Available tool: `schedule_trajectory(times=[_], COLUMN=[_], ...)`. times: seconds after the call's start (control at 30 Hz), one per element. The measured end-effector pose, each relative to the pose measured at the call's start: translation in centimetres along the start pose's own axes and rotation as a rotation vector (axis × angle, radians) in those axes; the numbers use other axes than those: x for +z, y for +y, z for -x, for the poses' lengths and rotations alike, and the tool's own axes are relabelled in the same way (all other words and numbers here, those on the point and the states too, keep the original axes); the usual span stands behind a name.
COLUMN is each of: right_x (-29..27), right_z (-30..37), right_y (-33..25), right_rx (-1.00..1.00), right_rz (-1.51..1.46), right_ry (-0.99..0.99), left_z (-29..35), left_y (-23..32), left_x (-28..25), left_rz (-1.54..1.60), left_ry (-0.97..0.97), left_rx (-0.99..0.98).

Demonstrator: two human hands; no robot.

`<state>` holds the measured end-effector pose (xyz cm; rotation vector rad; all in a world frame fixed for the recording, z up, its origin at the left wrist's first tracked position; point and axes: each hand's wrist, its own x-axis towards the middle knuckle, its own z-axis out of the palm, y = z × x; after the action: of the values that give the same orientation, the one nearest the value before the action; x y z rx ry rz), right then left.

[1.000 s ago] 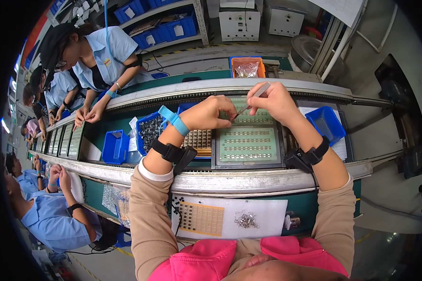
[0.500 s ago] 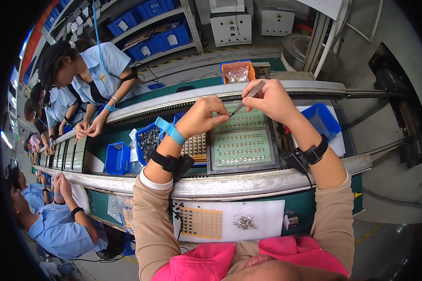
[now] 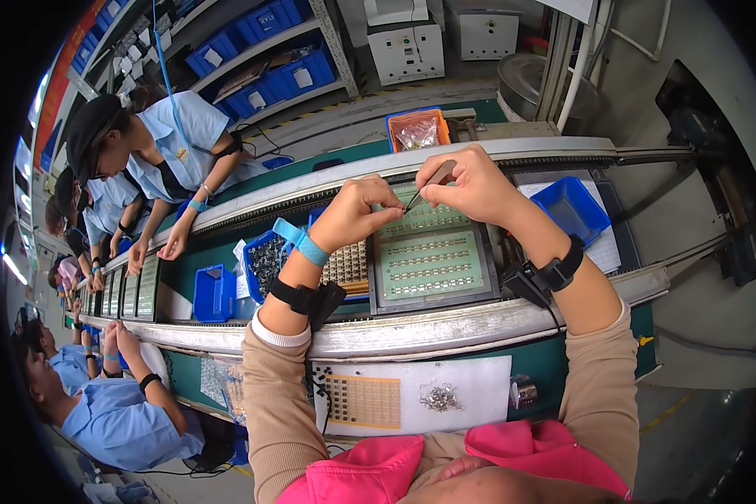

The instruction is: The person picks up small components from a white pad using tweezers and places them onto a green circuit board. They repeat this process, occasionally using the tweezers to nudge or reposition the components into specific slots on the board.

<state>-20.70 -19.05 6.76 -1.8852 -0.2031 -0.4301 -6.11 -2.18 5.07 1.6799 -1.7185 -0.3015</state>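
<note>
My right hand (image 3: 475,186) is closed round a pair of tweezers (image 3: 438,174), whose tips slant down to the left. Those tips meet the fingertips of my left hand (image 3: 357,214), where thumb and forefinger pinch together; whatever lies between them is too small to make out. Both hands hover above the far green circuit board panel (image 3: 445,221), partly covering it. A nearer green circuit board panel (image 3: 429,269), carrying rows of small metal parts, lies in the same dark frame (image 3: 435,307) on the conveyor line.
Left of the frame are a bin of black parts (image 3: 266,265) and a blue bin (image 3: 214,294). Another blue bin (image 3: 573,214) sits right. The conveyor rail (image 3: 445,329) crosses before me; nearer lies a white foam sheet (image 3: 487,386) with metal pieces. Co-workers (image 3: 176,139) work along the line.
The tweezers have turned in my right hand, and their tips have shifted slightly left and down with my left fingertips. Across the line, a co-worker's hands have moved apart.
</note>
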Motion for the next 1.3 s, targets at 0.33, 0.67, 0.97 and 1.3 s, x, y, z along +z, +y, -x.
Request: schedule_trajectory(times=[0.33,0.67,0.97,1.3], right_x=[-1.0,-3.0,-3.0,-2.7], right_z=[0.0,-0.5,-0.4,-0.3], right_y=[0.3,1.7,1.8,1.7], right_rx=[0.052,-0.081,-0.128,-0.125], right_rz=[0.046,0.345,0.402,0.479], right_ry=[0.081,0.344,0.340,0.321], left_z=[-1.6,-5.4,-6.2,-6.3], left_y=[0.6,-3.6,-3.4,-3.5], left_x=[0.6,4.1,5.0,5.2], left_rz=[-0.058,-0.253,-0.444,-0.426], left_ry=[0.088,0.031,0.019,0.027], left_rx=[0.053,-0.087,0.018,0.019])
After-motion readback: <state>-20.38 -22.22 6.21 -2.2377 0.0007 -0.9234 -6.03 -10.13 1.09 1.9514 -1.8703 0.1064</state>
